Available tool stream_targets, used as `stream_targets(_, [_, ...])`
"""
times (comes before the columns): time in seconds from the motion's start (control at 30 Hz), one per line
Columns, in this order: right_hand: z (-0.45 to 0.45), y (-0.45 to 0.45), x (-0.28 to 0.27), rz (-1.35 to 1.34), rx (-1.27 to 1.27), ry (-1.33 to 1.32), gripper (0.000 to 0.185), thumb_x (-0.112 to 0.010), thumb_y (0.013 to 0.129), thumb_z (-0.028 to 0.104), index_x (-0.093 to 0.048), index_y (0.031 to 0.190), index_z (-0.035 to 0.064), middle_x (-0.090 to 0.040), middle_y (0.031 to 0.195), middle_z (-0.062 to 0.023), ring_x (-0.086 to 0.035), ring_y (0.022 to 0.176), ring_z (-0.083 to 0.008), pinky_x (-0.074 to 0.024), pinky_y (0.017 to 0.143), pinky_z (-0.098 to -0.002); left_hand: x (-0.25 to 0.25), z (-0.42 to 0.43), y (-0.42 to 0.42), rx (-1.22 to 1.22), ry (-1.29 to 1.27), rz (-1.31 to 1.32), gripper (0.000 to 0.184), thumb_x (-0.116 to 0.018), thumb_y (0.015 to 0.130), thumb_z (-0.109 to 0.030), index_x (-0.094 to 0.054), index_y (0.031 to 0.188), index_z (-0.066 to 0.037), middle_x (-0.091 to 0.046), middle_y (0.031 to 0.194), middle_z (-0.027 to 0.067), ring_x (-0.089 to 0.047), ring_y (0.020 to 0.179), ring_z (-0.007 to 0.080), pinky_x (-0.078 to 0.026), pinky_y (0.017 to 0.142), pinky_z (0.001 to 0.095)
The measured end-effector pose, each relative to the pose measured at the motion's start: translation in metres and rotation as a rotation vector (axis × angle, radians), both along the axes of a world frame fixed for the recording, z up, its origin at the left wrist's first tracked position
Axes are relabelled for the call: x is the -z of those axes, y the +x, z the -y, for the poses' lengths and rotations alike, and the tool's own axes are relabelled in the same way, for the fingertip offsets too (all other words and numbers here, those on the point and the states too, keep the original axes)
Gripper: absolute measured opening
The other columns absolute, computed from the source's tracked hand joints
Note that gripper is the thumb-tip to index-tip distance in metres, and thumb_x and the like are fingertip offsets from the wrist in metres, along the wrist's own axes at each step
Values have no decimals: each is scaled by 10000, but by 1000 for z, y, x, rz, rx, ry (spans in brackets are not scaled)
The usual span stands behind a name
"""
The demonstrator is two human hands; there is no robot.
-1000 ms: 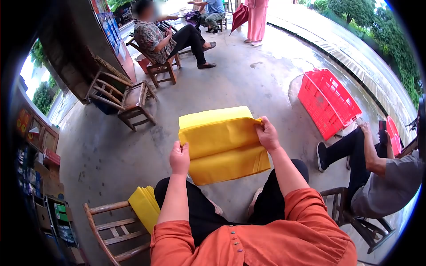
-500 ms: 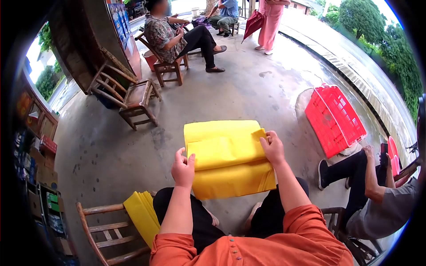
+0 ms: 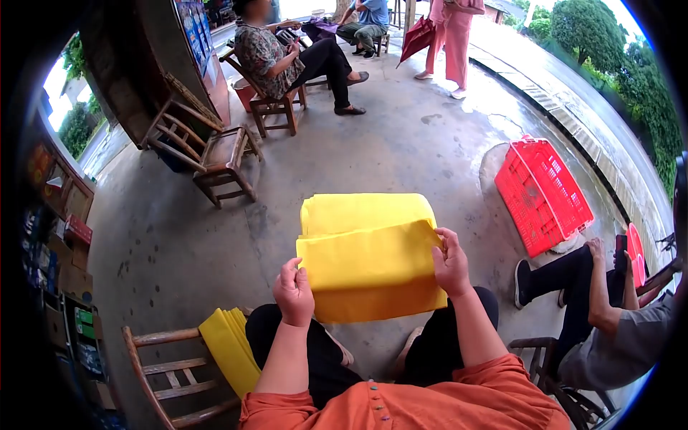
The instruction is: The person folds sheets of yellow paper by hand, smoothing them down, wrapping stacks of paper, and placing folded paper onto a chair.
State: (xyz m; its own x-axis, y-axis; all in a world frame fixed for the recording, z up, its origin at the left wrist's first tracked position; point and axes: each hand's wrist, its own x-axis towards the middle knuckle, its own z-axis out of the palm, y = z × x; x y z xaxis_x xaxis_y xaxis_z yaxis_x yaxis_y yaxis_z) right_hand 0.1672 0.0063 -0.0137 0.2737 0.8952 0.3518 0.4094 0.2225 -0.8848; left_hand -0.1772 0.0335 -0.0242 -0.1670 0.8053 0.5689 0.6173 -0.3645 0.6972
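A folded yellow cloth (image 3: 369, 269) lies across my lap, its far part rounded over into a smooth fold and a nearer flap lifted over it. My left hand (image 3: 293, 290) pinches the flap's left edge between thumb and fingers. At the opposite end, my right hand (image 3: 451, 264) grips the flap's upper right corner. What lies under the upper layers is hidden. More folded yellow cloth (image 3: 231, 347) hangs over a wooden chair (image 3: 161, 369) to my left.
A red plastic basket (image 3: 541, 193) stands on the floor to the right. Beside me a seated person (image 3: 609, 337) holds a phone. Ahead left are a wooden chair (image 3: 215, 154) and another seated person (image 3: 276, 64). A person in pink (image 3: 450, 43) carries a red umbrella.
Both hands have drawn the upper flap toward me, so its edge now sits lower and more of the far fold shows. The person in pink has shifted right.
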Motion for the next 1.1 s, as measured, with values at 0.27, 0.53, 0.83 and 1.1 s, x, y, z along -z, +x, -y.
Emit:
stream_targets(0.27, [23,-15,-11,185,196,71,374,-593,938,11,-527,1297,91,-655,906,-133,-664,818,-309,-540,763,-358,-11,-9,7,59,48,-76,182,-627,962,-68,-658,1132,-123,-709,875,163,-690,772,351,-547,654,391])
stream_targets(0.53, [41,-19,1,375,305,-24,409,-626,859,14,-547,1255,73,-666,942,-151,-625,871,-381,-501,782,-469,-1,-1,1,82,40,-254,185,-628,895,-33,-672,1050,-124,-713,891,139,-671,767,368,-525,694,433])
stream_targets(0.83, [39,-20,14,478,316,121,418,-615,848,18,-549,1258,67,-651,1039,-164,-596,953,-389,-478,863,-468,-17,-2,30,218,-96,-656,286,-602,911,-200,-711,1173,-160,-517,1465,111,-415,1422,298,-242,1190,516])
stream_targets(1.1, [40,-16,5,454,269,13,429,-608,850,22,-547,1272,67,-646,1132,-154,-586,1067,-374,-463,933,-464,-16,-1,81,504,-383,-869,563,-425,1044,-480,-421,1548,-230,-268,1671,42,-194,1557,230,-82,1251,529])
